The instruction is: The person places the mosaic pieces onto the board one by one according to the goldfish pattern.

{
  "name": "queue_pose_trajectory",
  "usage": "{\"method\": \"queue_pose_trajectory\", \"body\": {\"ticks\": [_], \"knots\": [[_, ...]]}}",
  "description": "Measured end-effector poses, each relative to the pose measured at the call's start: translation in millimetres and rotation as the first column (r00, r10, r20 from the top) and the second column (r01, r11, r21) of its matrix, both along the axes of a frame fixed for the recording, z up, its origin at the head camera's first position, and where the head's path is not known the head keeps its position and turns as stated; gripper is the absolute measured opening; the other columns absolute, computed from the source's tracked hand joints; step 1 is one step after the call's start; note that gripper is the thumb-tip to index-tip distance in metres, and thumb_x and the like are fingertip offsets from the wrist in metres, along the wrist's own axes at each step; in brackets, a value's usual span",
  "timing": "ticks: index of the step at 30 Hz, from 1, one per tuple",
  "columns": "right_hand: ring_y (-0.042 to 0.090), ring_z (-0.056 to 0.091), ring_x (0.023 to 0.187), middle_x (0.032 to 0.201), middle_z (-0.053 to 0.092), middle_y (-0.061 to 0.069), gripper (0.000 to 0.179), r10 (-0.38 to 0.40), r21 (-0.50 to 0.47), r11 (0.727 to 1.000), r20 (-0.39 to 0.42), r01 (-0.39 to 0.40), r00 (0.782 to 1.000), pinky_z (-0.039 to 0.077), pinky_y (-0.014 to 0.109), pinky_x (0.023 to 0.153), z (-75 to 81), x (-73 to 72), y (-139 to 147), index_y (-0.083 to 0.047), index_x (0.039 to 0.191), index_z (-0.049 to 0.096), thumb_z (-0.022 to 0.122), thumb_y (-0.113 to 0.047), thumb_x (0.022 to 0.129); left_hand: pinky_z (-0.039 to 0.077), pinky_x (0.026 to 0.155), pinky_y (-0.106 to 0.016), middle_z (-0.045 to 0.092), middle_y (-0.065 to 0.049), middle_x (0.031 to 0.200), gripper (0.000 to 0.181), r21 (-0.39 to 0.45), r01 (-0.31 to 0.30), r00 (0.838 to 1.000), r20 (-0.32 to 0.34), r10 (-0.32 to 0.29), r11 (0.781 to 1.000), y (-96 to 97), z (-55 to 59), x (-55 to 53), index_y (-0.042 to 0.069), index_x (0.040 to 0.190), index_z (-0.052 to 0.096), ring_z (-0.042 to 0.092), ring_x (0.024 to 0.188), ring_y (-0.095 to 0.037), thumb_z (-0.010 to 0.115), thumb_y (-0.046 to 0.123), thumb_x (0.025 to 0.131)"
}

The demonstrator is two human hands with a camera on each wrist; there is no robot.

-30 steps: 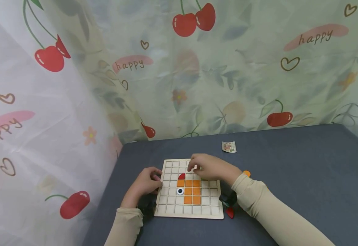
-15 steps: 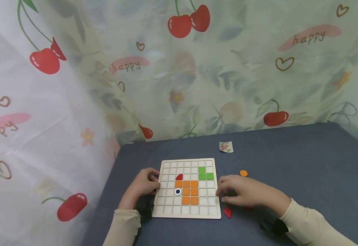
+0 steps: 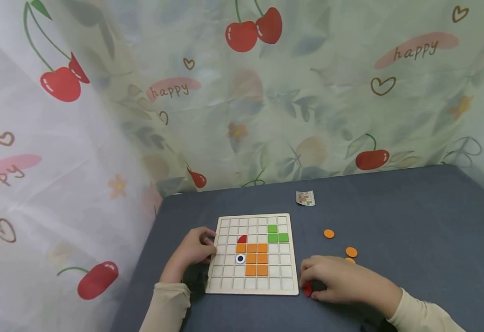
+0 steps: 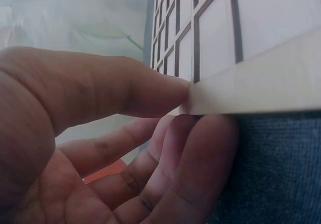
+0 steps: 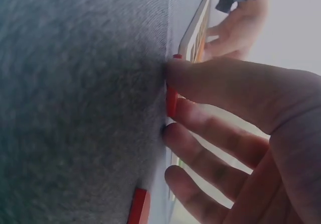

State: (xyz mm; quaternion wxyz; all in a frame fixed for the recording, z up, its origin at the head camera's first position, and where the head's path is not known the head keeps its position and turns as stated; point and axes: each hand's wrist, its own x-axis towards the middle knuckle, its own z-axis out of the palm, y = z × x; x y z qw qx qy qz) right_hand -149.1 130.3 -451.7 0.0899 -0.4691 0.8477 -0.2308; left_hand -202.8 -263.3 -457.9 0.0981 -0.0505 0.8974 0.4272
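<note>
A pale wooden grid board (image 3: 252,292) lies on the dark table. In its cells are orange squares (image 3: 252,259), green squares (image 3: 272,237), a red quarter-round piece (image 3: 242,239) and a white eye piece (image 3: 240,259). My left hand (image 3: 194,249) grips the board's left edge; in the left wrist view the thumb (image 4: 160,94) presses on the rim, with fingertips against the side below. Right of the board's near corner, my right hand (image 3: 343,279) pinches a red wedge-shaped piece (image 5: 171,101) between thumb and index finger, low at the tabletop. Its other fingers are spread.
Orange discs (image 3: 329,234) lie right of the board, one partly hidden behind the right hand. Another red piece (image 5: 139,207) lies on the cloth in the right wrist view. A small patterned card (image 3: 305,198) sits beyond the board, before a printed curtain (image 3: 283,115).
My right hand has left the green squares on the board, moved right and toward me, and taken hold of the red piece on the table. The left hand stays at the board's edge.
</note>
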Motion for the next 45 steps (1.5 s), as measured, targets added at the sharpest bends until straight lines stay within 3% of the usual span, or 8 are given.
{"method": "queue_pose_trajectory", "body": {"ticks": [6, 13, 22, 29, 36, 45], "knots": [[-0.005, 0.051, 0.085, 0.095, 0.059, -0.019, 0.017, -0.003, 0.016, 1.0, -0.018, 0.003, 1.0, 0.05, 0.018, 0.072, 1.2, 2.7, -3, -0.028, 0.099, 0.077, 0.086, -0.02, 0.087, 0.064, 0.061, -0.038, 0.066, -0.014, 0.094, 0.041, 0.001, 0.001, 1.0, 0.001, -0.001, 1.0, 0.0, 0.1, -0.5, 0.001, 0.127, 0.067, 0.067, 0.073, -0.023, 0.075, 0.002, 0.087], [-0.006, 0.051, 0.079, 0.09, 0.059, -0.02, 0.017, 0.016, 0.012, 1.0, -0.083, -0.015, 0.996, 0.048, 0.017, 0.069, 5.9, 4.6, -11, -0.03, 0.091, 0.074, 0.084, -0.017, 0.087, 0.063, 0.059, -0.037, 0.066, -0.013, 0.092, 0.042, 0.002, 0.003, 1.0, -0.007, -0.003, 1.0, -0.6, -0.9, -1.0, 0.0, 0.126, 0.068, 0.067, 0.071, -0.023, 0.075, 0.001, 0.085], [-0.005, 0.053, 0.076, 0.09, 0.059, -0.02, 0.017, 0.031, 0.036, 0.999, 0.004, -0.031, 1.0, 0.047, 0.016, 0.067, 0.5, 3.6, -17, -0.029, 0.089, 0.074, 0.086, -0.017, 0.085, 0.064, 0.06, -0.037, 0.066, -0.013, 0.092, 0.042, 0.002, 0.001, 1.0, -0.004, -0.001, 1.0, 0.0, -0.4, -0.3, 0.0, 0.126, 0.068, 0.067, 0.072, -0.023, 0.074, 0.0, 0.085], [-0.006, 0.051, 0.072, 0.086, 0.058, -0.02, 0.019, 0.066, -0.011, 0.998, -0.052, -0.067, 0.996, 0.043, 0.014, 0.065, 3.6, 2.6, -17, -0.031, 0.085, 0.072, 0.084, -0.016, 0.085, 0.064, 0.059, -0.037, 0.065, -0.013, 0.091, 0.041, -0.008, -0.005, 1.0, -0.011, 0.005, 1.0, 0.1, 0.6, 0.3, 0.0, 0.126, 0.068, 0.066, 0.072, -0.022, 0.074, 0.0, 0.085], [-0.004, 0.052, 0.073, 0.085, 0.057, -0.017, 0.017, 0.025, -0.031, 0.999, -0.101, -0.028, 0.995, 0.044, 0.014, 0.065, 10.6, -10.8, -30, -0.03, 0.086, 0.071, 0.082, -0.017, 0.088, 0.064, 0.06, -0.037, 0.066, -0.013, 0.093, 0.041, -0.01, -0.003, 1.0, -0.001, 0.003, 1.0, -2.1, -0.4, -0.3, 0.0, 0.127, 0.068, 0.067, 0.073, -0.022, 0.075, 0.001, 0.086], [-0.003, 0.047, 0.069, 0.083, 0.058, -0.013, 0.016, -0.034, -0.005, 0.999, -0.124, 0.033, 0.992, 0.042, 0.017, 0.06, 1.9, -30.8, -71, -0.028, 0.084, 0.071, 0.083, -0.017, 0.086, 0.064, 0.06, -0.037, 0.066, -0.013, 0.092, 0.042, -0.002, 0.002, 1.0, -0.003, -0.002, 1.0, -1.1, -0.4, -0.4, 0.0, 0.127, 0.068, 0.066, 0.071, -0.022, 0.075, 0.001, 0.085]]}}
